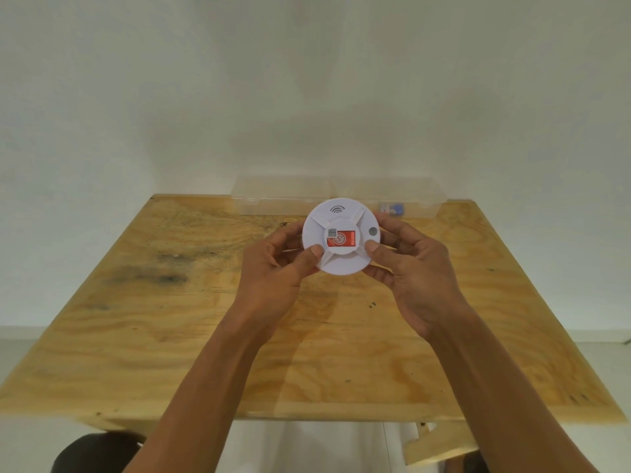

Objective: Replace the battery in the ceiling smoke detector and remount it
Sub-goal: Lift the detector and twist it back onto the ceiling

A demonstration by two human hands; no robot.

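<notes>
A round white smoke detector (341, 261) is held up in front of me above the wooden table (170, 336), its front face toward the camera. It carries a red sticker with a QR code in the middle, a wave symbol near its top and a small grey button at its right. My left hand (276, 271) grips its left rim with the thumb on the face. My right hand (413, 271) grips its right rim, thumb beside the sticker. The detector's back side is hidden.
Two clear plastic boxes stand against the wall at the table's far edge: the left box (280, 196) and the right box (409, 196), which holds small blue-and-white items (392, 209). A dark rounded object (92, 452) shows at the lower left, below the table.
</notes>
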